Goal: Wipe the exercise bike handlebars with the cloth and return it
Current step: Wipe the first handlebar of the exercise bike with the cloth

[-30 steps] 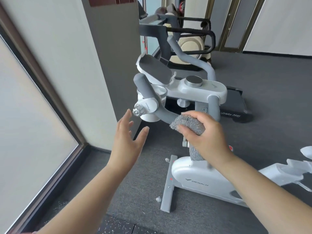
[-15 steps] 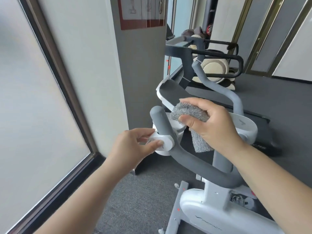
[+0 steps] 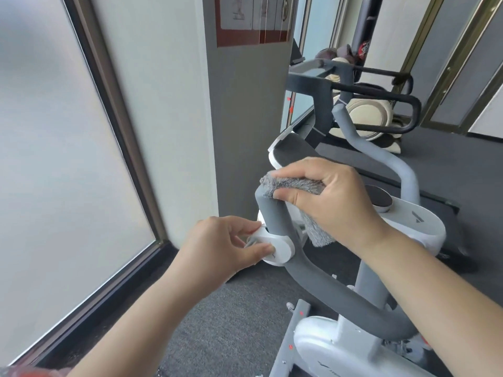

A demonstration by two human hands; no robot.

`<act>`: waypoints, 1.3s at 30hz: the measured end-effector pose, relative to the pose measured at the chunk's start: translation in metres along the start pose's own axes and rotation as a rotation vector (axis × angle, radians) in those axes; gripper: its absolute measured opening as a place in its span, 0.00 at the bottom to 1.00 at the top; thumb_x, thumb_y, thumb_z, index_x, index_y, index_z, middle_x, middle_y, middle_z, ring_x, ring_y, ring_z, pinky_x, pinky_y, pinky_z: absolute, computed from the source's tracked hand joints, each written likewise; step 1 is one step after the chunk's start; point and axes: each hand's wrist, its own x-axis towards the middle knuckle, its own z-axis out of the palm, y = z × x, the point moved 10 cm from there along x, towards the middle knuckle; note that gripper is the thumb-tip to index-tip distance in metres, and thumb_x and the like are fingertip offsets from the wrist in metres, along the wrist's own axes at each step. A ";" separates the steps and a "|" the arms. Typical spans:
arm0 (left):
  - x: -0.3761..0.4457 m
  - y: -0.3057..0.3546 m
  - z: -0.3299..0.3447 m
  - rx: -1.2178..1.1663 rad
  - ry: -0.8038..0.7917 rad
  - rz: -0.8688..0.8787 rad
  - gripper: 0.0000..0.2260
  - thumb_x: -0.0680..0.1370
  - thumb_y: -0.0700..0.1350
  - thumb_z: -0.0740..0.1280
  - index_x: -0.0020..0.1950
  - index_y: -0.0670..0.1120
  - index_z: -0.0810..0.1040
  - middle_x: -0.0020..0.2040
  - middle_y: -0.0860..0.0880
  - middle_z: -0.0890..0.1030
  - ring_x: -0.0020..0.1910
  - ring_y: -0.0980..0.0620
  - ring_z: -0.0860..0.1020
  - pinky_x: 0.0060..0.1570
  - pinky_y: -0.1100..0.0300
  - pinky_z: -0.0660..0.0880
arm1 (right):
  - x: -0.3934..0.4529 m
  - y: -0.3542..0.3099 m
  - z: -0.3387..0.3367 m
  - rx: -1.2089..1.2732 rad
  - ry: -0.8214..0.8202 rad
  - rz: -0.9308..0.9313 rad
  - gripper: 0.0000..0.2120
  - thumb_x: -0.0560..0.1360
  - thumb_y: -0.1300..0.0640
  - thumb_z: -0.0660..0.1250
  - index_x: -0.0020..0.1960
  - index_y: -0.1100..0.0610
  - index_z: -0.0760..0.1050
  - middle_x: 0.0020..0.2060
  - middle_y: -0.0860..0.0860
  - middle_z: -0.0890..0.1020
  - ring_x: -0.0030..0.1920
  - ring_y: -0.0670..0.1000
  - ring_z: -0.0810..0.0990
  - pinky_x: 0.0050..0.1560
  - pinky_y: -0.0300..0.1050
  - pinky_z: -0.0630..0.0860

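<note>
Cloth [image 3: 294,186] now atop handlebar [image 3: 275,216], right hand [image 3: 326,197] gripping.

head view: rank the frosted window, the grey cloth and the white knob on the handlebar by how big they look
1. frosted window, far the largest
2. grey cloth, partly hidden under the right hand
3. white knob, pinched by the left hand, partly covered, looks smallest

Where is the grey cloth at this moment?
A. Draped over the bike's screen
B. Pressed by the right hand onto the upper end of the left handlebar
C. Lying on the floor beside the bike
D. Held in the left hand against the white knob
B: the right hand grips the cloth over the top end of the grey handlebar, while the left hand pinches the white knob.
</note>
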 end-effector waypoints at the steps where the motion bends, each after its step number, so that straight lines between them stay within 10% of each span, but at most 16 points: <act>1: 0.000 0.001 0.000 0.006 -0.006 0.004 0.19 0.64 0.59 0.75 0.54 0.59 0.81 0.42 0.57 0.84 0.39 0.65 0.80 0.46 0.61 0.79 | -0.002 0.000 -0.001 -0.024 0.000 -0.019 0.11 0.67 0.59 0.76 0.49 0.50 0.83 0.45 0.46 0.84 0.49 0.44 0.82 0.52 0.31 0.74; 18: -0.001 0.014 -0.003 0.052 -0.040 0.095 0.21 0.68 0.59 0.73 0.58 0.54 0.80 0.44 0.62 0.82 0.39 0.66 0.79 0.42 0.70 0.74 | -0.015 -0.011 -0.020 -0.189 0.127 0.092 0.09 0.67 0.57 0.76 0.45 0.47 0.82 0.43 0.42 0.83 0.49 0.40 0.80 0.53 0.31 0.73; 27: -0.009 0.017 0.000 0.044 0.013 0.131 0.21 0.69 0.59 0.72 0.59 0.54 0.80 0.41 0.59 0.82 0.42 0.66 0.78 0.38 0.75 0.71 | -0.041 0.003 -0.008 -0.268 0.085 0.098 0.09 0.66 0.57 0.78 0.45 0.52 0.83 0.42 0.45 0.83 0.47 0.39 0.80 0.54 0.33 0.72; 31: -0.020 0.019 0.004 0.011 0.087 0.165 0.24 0.68 0.61 0.72 0.60 0.53 0.79 0.44 0.52 0.84 0.43 0.54 0.80 0.45 0.59 0.76 | -0.055 0.009 -0.008 -0.287 0.047 0.132 0.09 0.66 0.57 0.78 0.46 0.52 0.83 0.44 0.44 0.84 0.49 0.38 0.79 0.56 0.32 0.72; 39: -0.036 0.021 0.012 0.003 0.111 0.168 0.31 0.68 0.55 0.74 0.69 0.51 0.71 0.48 0.59 0.77 0.43 0.59 0.76 0.45 0.70 0.69 | -0.070 0.001 -0.005 -0.398 -0.097 0.028 0.10 0.68 0.56 0.74 0.50 0.51 0.84 0.46 0.45 0.82 0.49 0.42 0.81 0.55 0.42 0.76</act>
